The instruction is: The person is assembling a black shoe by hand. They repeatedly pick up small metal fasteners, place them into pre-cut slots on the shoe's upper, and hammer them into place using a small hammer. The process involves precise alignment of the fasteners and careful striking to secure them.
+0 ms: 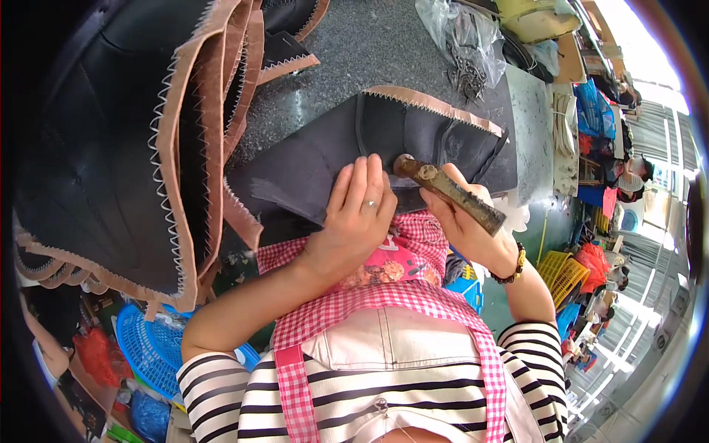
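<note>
A black sheet-like piece [295, 173] lies in front of the person at the near edge of the dark speckled worktop [340, 55], with a brown strip [436, 102] zigzag-stitched along its far edge. The left hand [356, 210] is laid flat on this piece, its fingers stretched out and held close together, with 1 ring [371, 203] showing on a finger. The right hand [469, 221] is closed around a short, worn brown tool [454, 196], pinching it between thumb and fingers; the tool slants across the piece, its rounded end just beside the left fingertips. Whether that end touches the surface, I cannot tell. A beaded bracelet [519, 262] circles the right wrist. To the left stands a big pile of black pieces [96, 148] with brown edging, also stitched in zigzag, its nearest edges rising beside the worked piece. Toward the far side of the worktop, a clear plastic bag [465, 33] lies with dark ornate bits [467, 80] at its near end. The person wears a pink checked apron [299, 395] over a striped top [214, 391]. Below the worktop's level are a blue basket [148, 343] at lower left and a yellow basket [559, 277] at right, next to a red bag [592, 266].
</note>
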The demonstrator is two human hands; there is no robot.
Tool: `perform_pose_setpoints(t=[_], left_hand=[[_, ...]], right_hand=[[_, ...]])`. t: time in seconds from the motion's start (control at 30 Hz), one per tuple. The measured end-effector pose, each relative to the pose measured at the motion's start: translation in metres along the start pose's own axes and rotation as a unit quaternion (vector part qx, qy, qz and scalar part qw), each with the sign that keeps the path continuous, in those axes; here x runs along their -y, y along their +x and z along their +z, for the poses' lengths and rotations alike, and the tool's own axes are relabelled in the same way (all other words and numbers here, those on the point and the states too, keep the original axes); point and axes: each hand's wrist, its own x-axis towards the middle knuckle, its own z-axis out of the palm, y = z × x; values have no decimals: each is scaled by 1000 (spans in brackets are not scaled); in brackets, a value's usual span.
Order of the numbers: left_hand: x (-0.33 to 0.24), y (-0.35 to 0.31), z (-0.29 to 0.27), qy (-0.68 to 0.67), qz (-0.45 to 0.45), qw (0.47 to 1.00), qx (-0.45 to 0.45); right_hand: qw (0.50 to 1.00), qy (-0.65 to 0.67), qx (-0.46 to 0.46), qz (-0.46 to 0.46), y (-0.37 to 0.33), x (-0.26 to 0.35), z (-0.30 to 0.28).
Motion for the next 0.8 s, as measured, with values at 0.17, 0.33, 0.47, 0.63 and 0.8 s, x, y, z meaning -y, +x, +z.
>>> perform_pose_setpoints(t=[0.17,0.33,0.47,0.63,0.8], left_hand=[[0,-6,-4,64,19,998,21],[4,-7,-6,74,44,996,32],[4,-7,-7,75,47,995,34],[4,-7,-6,52,40,998,17],[1,-8,3,80,50,995,-37]], right_hand=[[995,-31,74,-55,8,-10,-13],[984,-46,137,-107,31,-16,-29],[969,-55,209,-119,48,-10,-37],[948,-143,258,-124,61,12,-45],[942,-196,199,-183,35,23,-35]])
